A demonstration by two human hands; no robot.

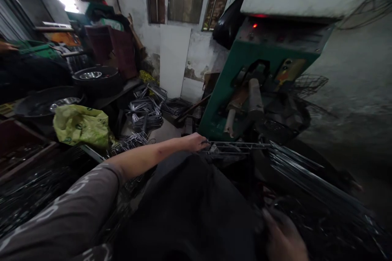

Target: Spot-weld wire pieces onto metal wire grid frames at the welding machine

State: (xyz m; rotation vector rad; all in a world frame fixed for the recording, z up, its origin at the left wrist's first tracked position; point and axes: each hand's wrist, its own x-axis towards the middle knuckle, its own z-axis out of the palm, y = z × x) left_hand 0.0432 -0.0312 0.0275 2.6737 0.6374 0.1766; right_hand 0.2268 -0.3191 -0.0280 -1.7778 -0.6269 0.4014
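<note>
Stretched forward, my left hand (196,142) is closed around the near end of a thin metal wire frame (234,145). That frame reaches to the right, in front of a green machine (216,85) with thick metal electrode arms (255,98). Low at the right, my right hand (284,234) is smeared by motion, beside my dark-clothed lap (196,212). Its fingers are too blurred to show whether anything is in them. Close to it, a bundle of long shiny wire rods (315,179) slants down to the right.
Bent wire frames (145,110) lie piled on the floor ahead. A yellow-green sack (81,126) stands left, near a black round tub (96,81). At the far left, part of another person's hand (6,47) shows. A white panel (174,59) leans on the wall.
</note>
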